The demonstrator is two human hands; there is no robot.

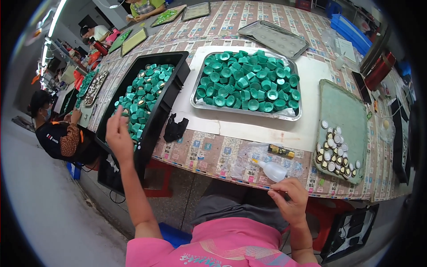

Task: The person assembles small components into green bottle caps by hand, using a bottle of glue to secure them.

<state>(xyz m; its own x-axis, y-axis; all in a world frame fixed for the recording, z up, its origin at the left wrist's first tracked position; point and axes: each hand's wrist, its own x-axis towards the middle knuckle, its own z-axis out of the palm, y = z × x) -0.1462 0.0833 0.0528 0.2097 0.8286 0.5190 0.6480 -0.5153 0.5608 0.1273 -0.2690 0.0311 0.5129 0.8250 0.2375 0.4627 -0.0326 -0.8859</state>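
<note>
While my right hand (289, 200) pinched something too small to tell beside the clear plastic squeeze bottle (272, 170), my left hand (118, 135), fingers loosely together, hovered over the black plastic crate (171, 95), its green ribbed plastic caps (142, 95) lying just ahead.

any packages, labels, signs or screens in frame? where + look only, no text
Small dark vial with a yellow label band: lies on its side near the table's front edge, beside the clear squeeze bottle.
Dark flat phone-like slab: far right, beyond the green mat; screen dark.
Clear plastic bag: crumpled under the bottle.
No signs visible.
</note>
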